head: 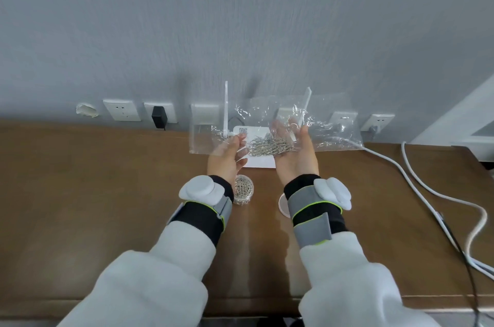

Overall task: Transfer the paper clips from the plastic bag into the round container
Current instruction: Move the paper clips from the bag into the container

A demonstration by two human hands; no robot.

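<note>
A clear plastic bag (331,123) is held up above the brown desk, stretched wide between both hands. A heap of silver paper clips (270,146) lies at the bottom of the bag between the hands. My left hand (227,158) pinches the bag's left part with its fingers curled. My right hand (296,155) grips the bag from the right, palm turned inward. Below my left wrist stands the small round clear container (243,190) with paper clips inside it. Its round lid (283,205) lies flat on the desk, partly hidden by my right wrist.
A white router (260,162) with two antennas sits behind the bag, against the grey wall. Wall sockets (121,110) run along the wall, one with a black plug. White and black cables (427,193) trail over the desk's right side. The desk edge (240,302) is near me.
</note>
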